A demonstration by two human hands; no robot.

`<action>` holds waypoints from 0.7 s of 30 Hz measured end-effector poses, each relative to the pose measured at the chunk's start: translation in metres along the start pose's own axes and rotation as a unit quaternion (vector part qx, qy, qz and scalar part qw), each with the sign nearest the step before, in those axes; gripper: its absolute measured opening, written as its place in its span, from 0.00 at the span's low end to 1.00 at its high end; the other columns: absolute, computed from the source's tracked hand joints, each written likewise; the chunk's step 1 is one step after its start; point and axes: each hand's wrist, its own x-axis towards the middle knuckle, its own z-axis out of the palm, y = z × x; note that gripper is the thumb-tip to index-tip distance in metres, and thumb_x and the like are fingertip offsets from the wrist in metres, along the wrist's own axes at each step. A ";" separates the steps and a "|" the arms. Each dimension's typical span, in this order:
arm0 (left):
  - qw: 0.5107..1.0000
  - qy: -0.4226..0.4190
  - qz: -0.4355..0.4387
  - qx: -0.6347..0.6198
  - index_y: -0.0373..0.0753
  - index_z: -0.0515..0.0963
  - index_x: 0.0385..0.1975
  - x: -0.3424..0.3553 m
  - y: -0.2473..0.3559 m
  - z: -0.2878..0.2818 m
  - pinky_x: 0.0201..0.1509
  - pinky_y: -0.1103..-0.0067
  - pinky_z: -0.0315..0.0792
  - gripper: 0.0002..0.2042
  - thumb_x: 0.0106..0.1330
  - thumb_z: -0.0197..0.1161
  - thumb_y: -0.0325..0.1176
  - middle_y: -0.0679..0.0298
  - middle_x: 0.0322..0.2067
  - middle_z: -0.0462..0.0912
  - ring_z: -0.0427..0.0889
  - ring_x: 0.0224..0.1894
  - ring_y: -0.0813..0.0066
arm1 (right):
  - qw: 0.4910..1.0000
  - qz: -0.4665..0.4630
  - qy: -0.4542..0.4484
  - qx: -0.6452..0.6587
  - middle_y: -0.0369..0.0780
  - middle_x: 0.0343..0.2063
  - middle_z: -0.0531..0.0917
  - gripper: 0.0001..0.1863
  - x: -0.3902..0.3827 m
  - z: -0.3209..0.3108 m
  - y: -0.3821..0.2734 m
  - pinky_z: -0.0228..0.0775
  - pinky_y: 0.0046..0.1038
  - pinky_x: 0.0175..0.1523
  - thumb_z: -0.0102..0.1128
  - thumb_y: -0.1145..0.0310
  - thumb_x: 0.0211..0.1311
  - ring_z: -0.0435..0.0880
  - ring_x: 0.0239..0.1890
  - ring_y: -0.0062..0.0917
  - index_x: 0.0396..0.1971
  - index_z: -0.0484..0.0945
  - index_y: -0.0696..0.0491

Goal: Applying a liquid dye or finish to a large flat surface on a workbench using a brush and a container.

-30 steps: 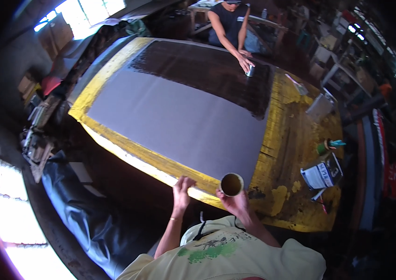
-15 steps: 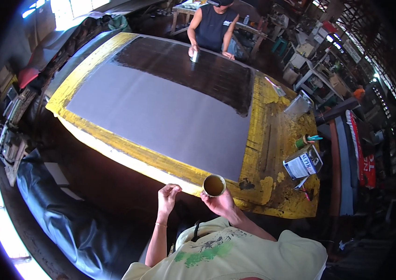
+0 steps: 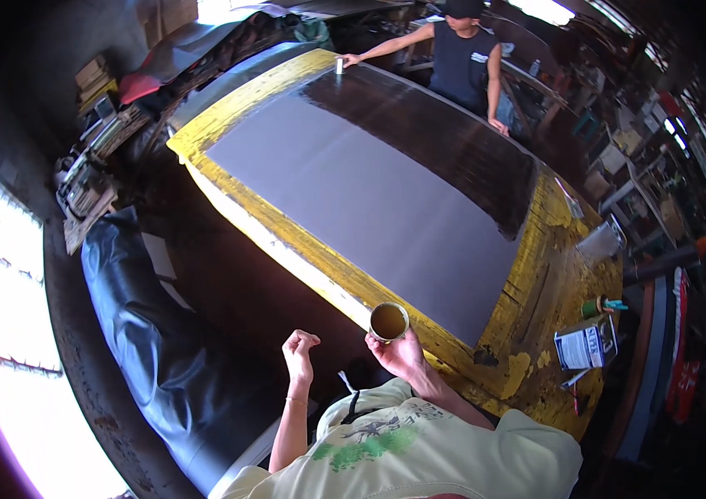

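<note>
My right hand [image 3: 400, 353] grips a round cup [image 3: 387, 305] of amber-brown liquid, held by the near edge of the yellow-stained table [image 3: 295, 252]. Left of it, my left hand [image 3: 297, 349] is raised off the table, fingers curled closed, with nothing seen in them. A large grey sheet [image 3: 353, 200] covers most of the tabletop. Its far part carries a dark, glossy coat [image 3: 444, 141]. Across the table a co-worker [image 3: 465, 66] reaches out an arm, one hand [image 3: 353, 60] on a small pale cylindrical container [image 3: 339, 66] at the far left corner of the sheet.
On the table's right end are a metal can [image 3: 584, 347], a green pot [image 3: 592, 307] with a turquoise-handled tool, a clear container [image 3: 601, 243] and a brush [image 3: 569, 200]. A black covered roll [image 3: 141, 333] lies at the left. Cluttered benches [image 3: 636, 175] stand at the far right.
My view has turned left. The co-worker's hand has moved with the pale container from the middle of the far edge to the sheet's far left corner. My right hand still holds the cup.
</note>
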 end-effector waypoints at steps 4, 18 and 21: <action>0.995 0.091 0.051 0.003 0.38 0.68 0.14 -0.010 -0.002 -0.004 0.34 0.81 0.65 0.09 0.55 0.50 0.29 0.65 0.19 0.73 0.73 0.26 0.78 | 1.000 0.015 0.019 -0.018 0.49 0.40 0.75 0.29 0.017 0.000 0.008 0.76 0.30 0.45 0.60 0.52 0.59 0.75 0.42 0.35 0.48 0.71 0.63; 0.990 0.096 -0.016 0.099 0.34 0.77 0.28 0.029 0.010 -0.026 0.45 0.80 0.73 0.05 0.65 0.59 0.26 0.65 0.28 0.79 0.79 0.34 0.78 | 0.996 0.080 -0.023 -0.009 0.46 0.42 0.77 0.33 0.118 0.001 0.023 0.76 0.31 0.45 0.63 0.47 0.56 0.77 0.42 0.35 0.53 0.70 0.58; 0.988 0.073 -0.010 0.133 0.33 0.78 0.30 0.066 0.011 -0.040 0.44 0.80 0.74 0.08 0.67 0.60 0.31 0.65 0.29 0.80 0.80 0.33 0.79 | 0.997 0.074 0.000 -0.015 0.45 0.42 0.77 0.33 0.153 0.002 0.024 0.77 0.30 0.45 0.62 0.47 0.57 0.77 0.42 0.34 0.53 0.71 0.58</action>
